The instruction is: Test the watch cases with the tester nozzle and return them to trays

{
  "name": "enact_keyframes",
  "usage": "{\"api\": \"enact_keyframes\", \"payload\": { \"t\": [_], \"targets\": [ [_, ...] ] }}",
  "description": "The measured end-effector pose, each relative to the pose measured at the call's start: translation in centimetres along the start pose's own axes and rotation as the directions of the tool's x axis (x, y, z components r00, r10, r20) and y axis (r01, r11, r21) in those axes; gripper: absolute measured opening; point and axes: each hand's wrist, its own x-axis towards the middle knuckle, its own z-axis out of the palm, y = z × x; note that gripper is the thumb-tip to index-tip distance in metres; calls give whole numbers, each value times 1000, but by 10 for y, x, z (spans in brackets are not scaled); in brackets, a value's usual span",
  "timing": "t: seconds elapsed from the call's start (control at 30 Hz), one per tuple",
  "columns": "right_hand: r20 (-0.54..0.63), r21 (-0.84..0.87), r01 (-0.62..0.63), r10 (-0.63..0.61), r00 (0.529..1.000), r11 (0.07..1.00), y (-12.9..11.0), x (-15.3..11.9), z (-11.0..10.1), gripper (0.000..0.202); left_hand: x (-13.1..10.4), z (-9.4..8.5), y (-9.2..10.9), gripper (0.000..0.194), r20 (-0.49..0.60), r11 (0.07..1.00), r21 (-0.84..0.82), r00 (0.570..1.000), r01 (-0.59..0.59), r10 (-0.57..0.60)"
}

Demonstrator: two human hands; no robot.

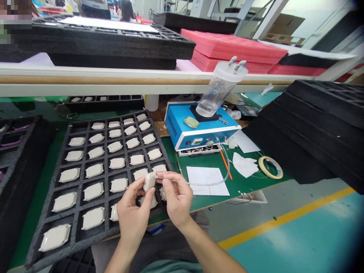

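Observation:
My left hand (133, 208) grips a small cream watch-like casing (149, 181) between thumb and fingers, tilted on edge above the tray. In my right hand (178, 195) is the end of a thin clear tube (207, 184), pinched close to the casing's side. Whether its tip touches the casing is too small to tell. The tube curves back to a blue machine (182, 125) with a white front. Beneath my hands lies a black foam tray (81, 178), with similar cream casings (92, 218) in most of its compartments.
A clear cylinder (212, 94) and a greenish casing (191, 122) stand on the machine. White paper (207, 176), an orange stick (226, 165) and a tape roll (280, 173) lie to the right. A white shelf edge (113, 89) crosses behind; black foam trays (284, 125) stack at right.

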Motion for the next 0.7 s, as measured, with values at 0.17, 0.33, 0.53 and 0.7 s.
{"api": "enact_keyframes", "payload": {
  "t": [0.17, 0.33, 0.53, 0.7],
  "targets": [
    [2, 1, 5, -5, 1000, 1000, 0, 0, 0, 13, 0, 0, -3, 30, -4, 1000, -6, 1000, 16, -16],
    [1, -5, -13, 13, 1000, 1000, 1, -1, 0, 13, -1, -1, -3, 30, -1, 1000, -2, 1000, 16, -16],
    [5, -8, -32, 32, 999, 999, 2, -2, -1, 12, -1, -1, 0, 28, 9, 1000, 17, 1000, 5, -5],
    [-4, -20, -27, 27, 1000, 999, 0, -2, -1, 11, -1, -1, -2, 28, 8, 1000, 19, 1000, 1, -1]
  ]
}}
